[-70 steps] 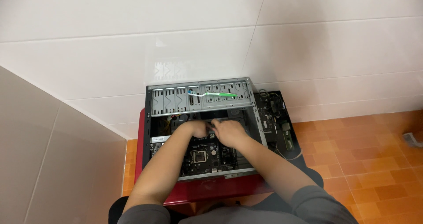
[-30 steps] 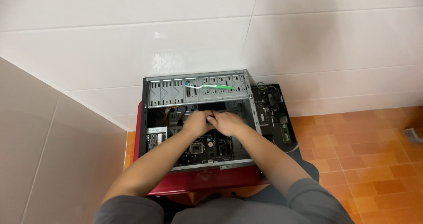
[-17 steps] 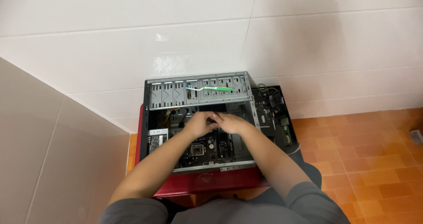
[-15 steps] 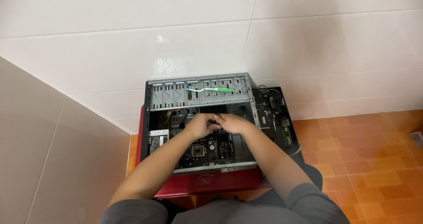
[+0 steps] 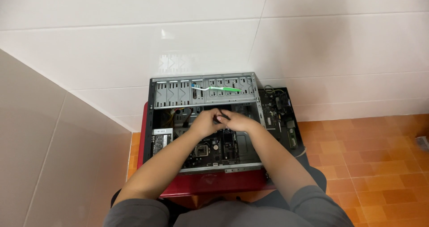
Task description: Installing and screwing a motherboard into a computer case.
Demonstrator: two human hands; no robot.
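Looking down at an open computer case (image 5: 203, 120) lying on its side on a red stool (image 5: 210, 182), pretty much centre frame, pushed up against the white tiled wall (image 5: 134, 44). Far left inside the case there's a power supply with a white label (image 5: 161, 140), with yellow wires (image 5: 174, 115) just above it.

Left hand (image 5: 204, 123) is down inside the case over the upper part of the motherboard (image 5: 219, 149), fingers curled in. Right next to it, basically touching, is the right hand (image 5: 237, 121), also curled. Between the two sets of fingertips there's a small dark part (image 5: 219, 118) poking out, pinched from both sides as far as I can see. Too small to tell what it actually is.

Above the hands, on the metal drive bay panel (image 5: 178, 93), a green and white toothbrush (image 5: 216, 89) lies flat, well apart from either hand. Right of the case, a black side panel with loose boards and cables (image 5: 281, 117) sits by the wall, and orange floor tiles (image 5: 371, 160) fill the lower right.
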